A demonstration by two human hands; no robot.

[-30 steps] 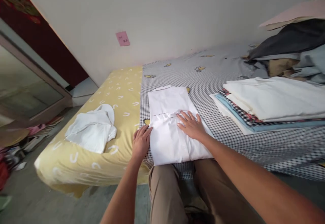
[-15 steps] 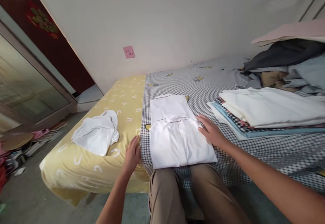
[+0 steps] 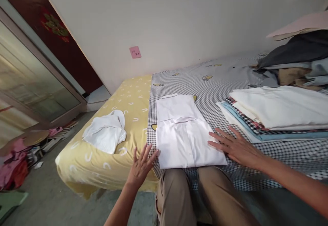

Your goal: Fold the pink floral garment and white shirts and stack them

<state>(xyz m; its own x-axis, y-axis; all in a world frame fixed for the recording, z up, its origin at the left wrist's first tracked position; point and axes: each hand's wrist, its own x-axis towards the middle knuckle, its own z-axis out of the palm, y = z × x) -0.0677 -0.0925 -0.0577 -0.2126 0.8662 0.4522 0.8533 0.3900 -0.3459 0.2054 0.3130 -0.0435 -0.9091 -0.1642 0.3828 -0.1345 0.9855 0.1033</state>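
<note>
A white button-up shirt (image 3: 176,144) lies folded and flat on the checked bedsheet (image 3: 210,106), its lower edge close to my knees. My left hand (image 3: 141,164) is spread beside the shirt's left edge, with its fingertips near or at the cloth. On the other side my right hand (image 3: 235,145) has its fingers apart, the tips over the shirt's right edge. Neither hand grips anything. To the right rests a stack of folded clothes (image 3: 279,110), white on top with checked and light blue layers beneath.
A crumpled white cloth (image 3: 106,132) lies on the yellow sheet (image 3: 138,98) at left. Piled clothes (image 3: 294,55), dark, brown and grey, sit at the far right against the wall. Books and red cloth (image 3: 16,164) are on the floor at left.
Both hands have spread their fingers. My right hand has moved down along the shirt's right edge, and my left hand has come nearer its left edge. The view has shifted left.
</note>
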